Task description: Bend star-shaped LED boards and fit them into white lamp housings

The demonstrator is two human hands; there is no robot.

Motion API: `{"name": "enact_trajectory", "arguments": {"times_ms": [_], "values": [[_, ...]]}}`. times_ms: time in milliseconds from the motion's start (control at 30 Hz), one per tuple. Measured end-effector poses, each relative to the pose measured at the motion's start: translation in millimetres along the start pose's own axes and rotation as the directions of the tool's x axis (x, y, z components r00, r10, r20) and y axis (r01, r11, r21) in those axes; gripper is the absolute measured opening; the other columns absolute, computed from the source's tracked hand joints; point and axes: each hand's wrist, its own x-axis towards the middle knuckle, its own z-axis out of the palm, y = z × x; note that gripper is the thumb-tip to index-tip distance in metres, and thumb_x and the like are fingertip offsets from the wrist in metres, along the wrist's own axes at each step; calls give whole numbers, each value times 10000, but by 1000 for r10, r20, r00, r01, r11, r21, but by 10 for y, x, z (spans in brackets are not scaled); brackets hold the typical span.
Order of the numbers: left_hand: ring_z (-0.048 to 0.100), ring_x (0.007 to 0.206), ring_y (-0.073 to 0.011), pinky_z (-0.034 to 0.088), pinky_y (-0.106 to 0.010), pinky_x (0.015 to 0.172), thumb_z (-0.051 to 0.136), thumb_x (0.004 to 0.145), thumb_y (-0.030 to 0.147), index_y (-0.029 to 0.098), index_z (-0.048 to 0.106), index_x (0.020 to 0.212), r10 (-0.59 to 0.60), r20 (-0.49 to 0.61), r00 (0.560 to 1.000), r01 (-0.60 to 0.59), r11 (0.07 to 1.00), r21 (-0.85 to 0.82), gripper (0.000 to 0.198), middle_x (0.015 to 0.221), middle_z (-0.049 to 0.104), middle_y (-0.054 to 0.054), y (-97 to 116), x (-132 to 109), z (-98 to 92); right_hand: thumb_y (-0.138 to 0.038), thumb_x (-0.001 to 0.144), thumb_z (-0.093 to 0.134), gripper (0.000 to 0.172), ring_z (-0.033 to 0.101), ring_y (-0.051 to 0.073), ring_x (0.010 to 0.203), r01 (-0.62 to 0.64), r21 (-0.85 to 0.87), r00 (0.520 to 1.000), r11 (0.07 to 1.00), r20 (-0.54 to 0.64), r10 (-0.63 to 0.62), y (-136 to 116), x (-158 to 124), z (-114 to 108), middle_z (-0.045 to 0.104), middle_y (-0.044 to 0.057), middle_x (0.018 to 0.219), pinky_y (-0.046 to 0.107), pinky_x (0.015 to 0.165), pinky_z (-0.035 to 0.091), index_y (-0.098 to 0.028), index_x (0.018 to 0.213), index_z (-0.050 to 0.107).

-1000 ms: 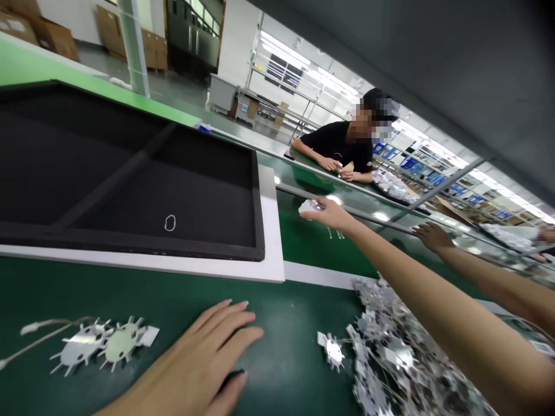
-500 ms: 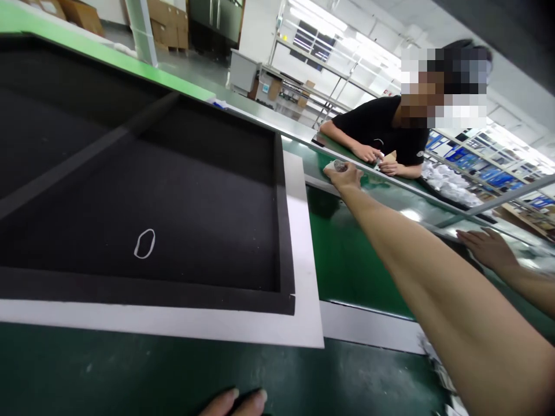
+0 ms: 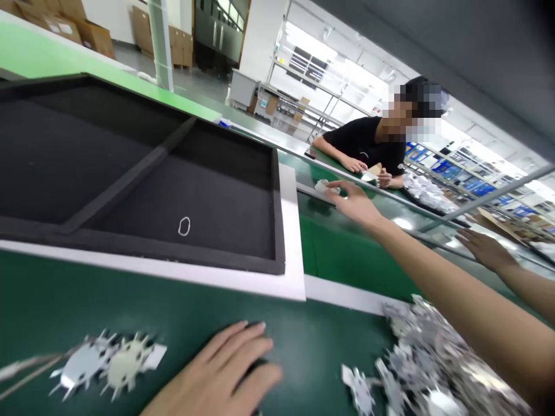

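Note:
My right hand (image 3: 353,202) reaches far forward over the green surface, its fingers apart. Its fingertips lie at the right side of a small whitish piece (image 3: 323,185), whose kind I cannot make out; whether they touch it is unclear. Palm down on the dark green table (image 3: 303,358), my left hand (image 3: 217,370) rests with fingers stretched and thumb apart, nothing seen in it. Left of it lie two flat, round silvery plates with prongs around their rims, a bluish one (image 3: 84,365) and a yellowish one (image 3: 125,365).
A heap of similar silvery plates (image 3: 433,358) lies at right under my forearm. A black framed panel (image 3: 225,202) on a white board (image 3: 295,231) fills the left. Across the line sits a person in black (image 3: 364,141). Another person's hand (image 3: 485,248) is at right.
My right hand has loosened from the whitish piece, which now sits left of the fingers. The view has tilted down, bringing more of my left hand, the plates and the heap into sight.

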Motion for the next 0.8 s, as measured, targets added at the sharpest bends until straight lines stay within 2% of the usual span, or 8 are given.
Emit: {"name": "enact_trajectory", "arguments": {"times_ms": [100,167,233,333,433,633,733,800], "values": [[585,1345,-315,501,-531,1140,512,925,149,256,588,1317,-96,165,982,117,986,-123,414,1382,659,-69,36,-4,-113,-474,894,674,290,680,281,1108,216,4,949,976,233,-211,-180,-998,-344,741,35,1188,404,1029,496,-257,1073,745],[527,1400,-317,460,-577,1162,533,953,182,287,562,1359,-118,232,966,156,975,-156,420,1447,610,-62,73,-6,-165,-486,957,592,357,699,334,1074,429,-111,823,896,458,-337,-250,-1644,-487,746,87,1185,500,962,534,-222,1154,730],[491,1426,-314,446,-576,1171,522,986,230,299,576,1357,-167,231,958,209,962,-174,381,1442,611,-57,103,-16,-182,-483,983,580,387,716,363,998,451,-221,794,865,541,-275,-274,-2191,-545,753,121,1145,552,868,563,-184,1187,716],[488,1423,-320,472,-552,1145,500,1019,312,293,609,1340,-211,201,956,250,949,-192,340,1422,625,-66,131,-28,-181,-444,967,648,388,701,369,1049,381,-244,812,892,549,-197,-234,-2739,-509,739,144,1160,572,898,554,-155,1223,689],[505,1411,-310,463,-533,1156,478,1031,388,288,611,1342,-231,202,952,270,943,-192,353,1442,610,-67,144,-8,-199,-332,948,686,389,661,373,1151,261,-221,850,940,515,-115,-166,-2973,-435,707,150,1240,580,999,506,-157,1294,650],[458,1451,-305,425,-554,1185,413,1033,532,326,594,1348,-295,217,931,328,935,-136,418,1487,569,-40,131,30,-258,-299,996,591,408,666,348,1172,150,-101,868,984,489,-82,-136,-3013,-395,693,155,1289,497,990,538,-137,1371,599],[505,1412,-309,451,-530,1169,444,1023,532,350,618,1308,-244,148,959,262,958,-119,380,1463,589,-26,69,-40,-240,-126,984,481,382,669,314,1194,139,-51,875,989,473,-98,-229,-2983,-369,696,157,1293,430,998,539,-114,1339,621],[593,1322,-321,522,-480,1105,537,982,502,366,642,1276,-141,86,986,150,982,-112,341,1434,617,-13,2,-63,-183,-67,934,494,372,685,299,1166,158,-23,872,987,473,-128,-341,-2955,-349,729,133,1229,391,999,533,-130,1252,677]]}}
